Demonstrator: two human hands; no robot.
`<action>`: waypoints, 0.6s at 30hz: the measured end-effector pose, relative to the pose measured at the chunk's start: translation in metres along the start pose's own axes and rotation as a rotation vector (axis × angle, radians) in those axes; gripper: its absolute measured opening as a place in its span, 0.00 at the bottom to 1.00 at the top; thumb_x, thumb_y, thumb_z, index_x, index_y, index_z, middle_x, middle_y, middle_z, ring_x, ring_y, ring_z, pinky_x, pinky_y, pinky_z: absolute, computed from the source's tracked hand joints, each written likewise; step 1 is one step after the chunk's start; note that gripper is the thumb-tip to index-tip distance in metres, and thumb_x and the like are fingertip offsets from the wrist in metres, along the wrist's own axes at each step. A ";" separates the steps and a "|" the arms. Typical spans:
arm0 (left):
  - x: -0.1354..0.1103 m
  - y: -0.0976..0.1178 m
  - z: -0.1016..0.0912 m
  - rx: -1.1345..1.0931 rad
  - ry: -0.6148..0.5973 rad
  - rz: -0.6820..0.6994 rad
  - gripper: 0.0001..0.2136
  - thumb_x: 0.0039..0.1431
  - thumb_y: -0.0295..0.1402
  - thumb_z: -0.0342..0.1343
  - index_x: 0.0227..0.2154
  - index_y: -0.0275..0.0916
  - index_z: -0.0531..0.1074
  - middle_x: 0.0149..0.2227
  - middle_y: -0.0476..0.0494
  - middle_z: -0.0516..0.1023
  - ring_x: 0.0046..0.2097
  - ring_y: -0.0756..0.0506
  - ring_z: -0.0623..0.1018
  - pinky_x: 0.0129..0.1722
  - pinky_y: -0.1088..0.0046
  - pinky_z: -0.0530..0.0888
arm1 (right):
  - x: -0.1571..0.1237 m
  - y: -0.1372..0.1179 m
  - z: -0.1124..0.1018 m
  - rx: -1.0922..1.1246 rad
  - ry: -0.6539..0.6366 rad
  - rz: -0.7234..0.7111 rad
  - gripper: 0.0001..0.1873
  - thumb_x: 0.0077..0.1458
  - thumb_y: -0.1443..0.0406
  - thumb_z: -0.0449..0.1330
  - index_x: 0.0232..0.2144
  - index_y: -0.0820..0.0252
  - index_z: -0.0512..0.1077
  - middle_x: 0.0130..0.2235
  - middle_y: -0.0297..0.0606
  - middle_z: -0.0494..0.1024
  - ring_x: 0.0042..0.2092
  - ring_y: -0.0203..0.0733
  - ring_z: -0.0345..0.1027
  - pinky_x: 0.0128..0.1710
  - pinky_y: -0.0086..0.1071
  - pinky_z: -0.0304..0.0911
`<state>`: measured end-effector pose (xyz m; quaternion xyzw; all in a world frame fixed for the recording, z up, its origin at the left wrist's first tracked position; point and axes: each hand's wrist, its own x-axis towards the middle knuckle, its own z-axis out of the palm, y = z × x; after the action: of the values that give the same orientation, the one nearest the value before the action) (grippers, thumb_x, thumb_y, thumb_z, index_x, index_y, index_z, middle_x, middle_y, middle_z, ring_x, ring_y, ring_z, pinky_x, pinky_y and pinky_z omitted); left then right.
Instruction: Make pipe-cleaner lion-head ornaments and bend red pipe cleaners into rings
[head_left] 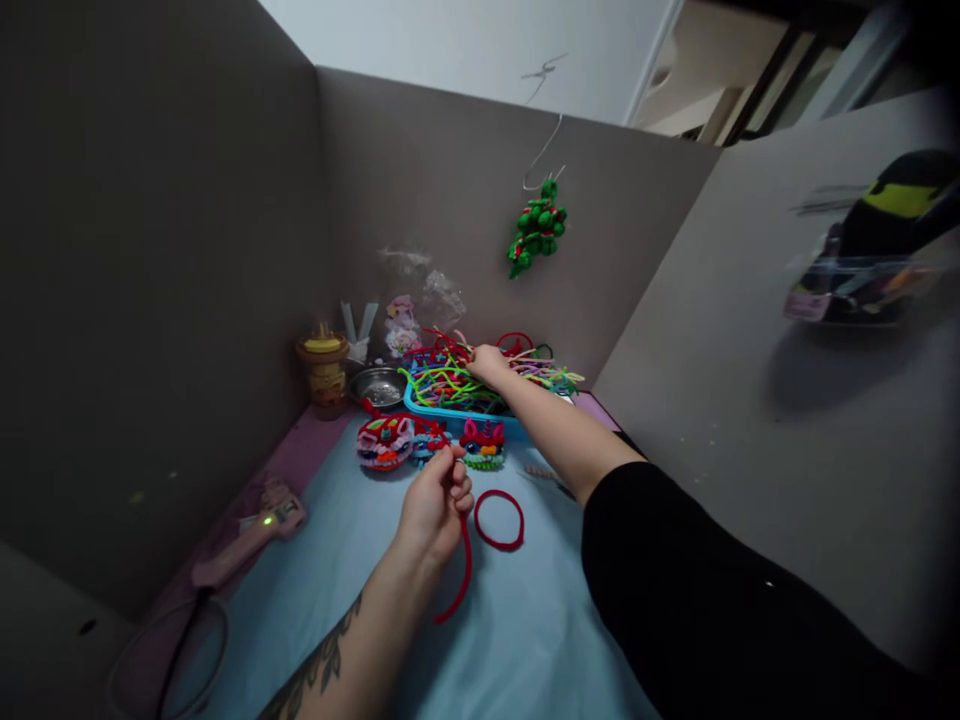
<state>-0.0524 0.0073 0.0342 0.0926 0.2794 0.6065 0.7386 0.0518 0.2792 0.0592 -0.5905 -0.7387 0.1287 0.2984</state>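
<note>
My left hand (436,500) is closed in a pinch on a red pipe cleaner (466,570), whose lower end hangs in a curve below the fist. A red pipe cleaner ring (499,520) lies on the blue cloth just right of it. Further back, my right hand (489,366) reaches into a blue tray (450,410) heaped with pipe cleaners (442,383) of many colours. Its fingers look curled among them, partly hidden, and what they grip cannot be made out. Behind my left hand sit a red and pink lion-like head (384,445), a blue one (427,442) and a multicoloured one (483,446).
On the left lies a pink glue gun (251,540) with a green light and a cord. A metal bowl (379,388) and a brown cup (325,372) stand at the back left. Grey panels surround the table; a green ornament (537,230) hangs from the rear one.
</note>
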 end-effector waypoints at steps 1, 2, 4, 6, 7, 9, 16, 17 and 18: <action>0.000 0.000 0.000 0.002 0.005 0.000 0.06 0.57 0.31 0.54 0.29 0.34 0.66 0.17 0.57 0.57 0.16 0.59 0.55 0.15 0.84 0.50 | 0.003 -0.002 -0.002 0.053 0.025 0.021 0.09 0.44 0.61 0.63 0.26 0.61 0.75 0.26 0.42 0.78 0.32 0.43 0.72 0.33 0.30 0.65; 0.000 0.000 0.001 0.002 0.009 -0.004 0.06 0.58 0.31 0.54 0.29 0.34 0.66 0.17 0.57 0.57 0.16 0.59 0.55 0.15 0.84 0.50 | 0.007 -0.004 -0.006 0.116 0.055 0.036 0.10 0.46 0.59 0.61 0.26 0.61 0.74 0.25 0.40 0.77 0.30 0.41 0.71 0.31 0.29 0.65; 0.000 -0.001 0.001 -0.003 0.007 -0.016 0.06 0.59 0.30 0.52 0.29 0.34 0.66 0.16 0.57 0.58 0.16 0.58 0.55 0.15 0.84 0.50 | 0.016 -0.007 -0.022 0.262 0.117 0.046 0.12 0.51 0.57 0.57 0.28 0.60 0.71 0.23 0.36 0.74 0.26 0.36 0.68 0.27 0.26 0.64; 0.001 -0.003 0.001 -0.008 -0.001 -0.029 0.06 0.60 0.30 0.50 0.29 0.33 0.66 0.16 0.56 0.58 0.16 0.58 0.55 0.15 0.84 0.50 | 0.024 -0.010 -0.043 0.413 0.166 0.037 0.13 0.53 0.55 0.55 0.30 0.59 0.68 0.22 0.33 0.73 0.23 0.33 0.65 0.24 0.24 0.62; 0.001 -0.003 0.001 -0.010 -0.004 -0.030 0.06 0.60 0.30 0.50 0.29 0.33 0.66 0.17 0.56 0.59 0.16 0.58 0.56 0.15 0.84 0.50 | 0.027 -0.011 -0.054 0.484 0.187 0.029 0.13 0.54 0.54 0.54 0.30 0.58 0.67 0.23 0.32 0.72 0.23 0.31 0.65 0.24 0.23 0.62; 0.001 -0.004 0.000 -0.013 -0.005 -0.026 0.05 0.59 0.30 0.51 0.29 0.33 0.66 0.17 0.56 0.59 0.16 0.58 0.56 0.15 0.84 0.50 | 0.028 -0.012 -0.072 0.608 0.212 0.013 0.12 0.57 0.55 0.52 0.31 0.57 0.64 0.23 0.31 0.72 0.23 0.30 0.64 0.25 0.22 0.62; 0.003 -0.003 -0.003 0.001 -0.014 -0.009 0.07 0.54 0.31 0.57 0.29 0.34 0.66 0.17 0.57 0.58 0.16 0.59 0.56 0.15 0.84 0.50 | 0.003 -0.005 -0.095 0.857 0.094 -0.011 0.13 0.50 0.57 0.60 0.27 0.58 0.62 0.24 0.32 0.72 0.25 0.32 0.68 0.28 0.26 0.66; 0.004 -0.003 -0.004 0.004 -0.014 -0.008 0.07 0.53 0.32 0.58 0.29 0.34 0.66 0.17 0.57 0.58 0.16 0.58 0.56 0.15 0.84 0.50 | -0.002 -0.005 -0.098 0.887 0.092 -0.020 0.12 0.51 0.58 0.59 0.28 0.58 0.62 0.25 0.32 0.73 0.27 0.33 0.69 0.30 0.26 0.67; 0.004 -0.003 -0.004 0.007 -0.014 -0.005 0.07 0.53 0.32 0.58 0.29 0.34 0.66 0.17 0.57 0.59 0.16 0.58 0.56 0.15 0.84 0.50 | -0.007 -0.005 -0.102 0.915 0.096 -0.031 0.11 0.52 0.58 0.58 0.28 0.57 0.61 0.26 0.32 0.73 0.29 0.33 0.70 0.32 0.27 0.67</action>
<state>-0.0512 0.0095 0.0279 0.0988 0.2767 0.6028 0.7418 0.1092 0.2551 0.1400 -0.3922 -0.5998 0.4098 0.5643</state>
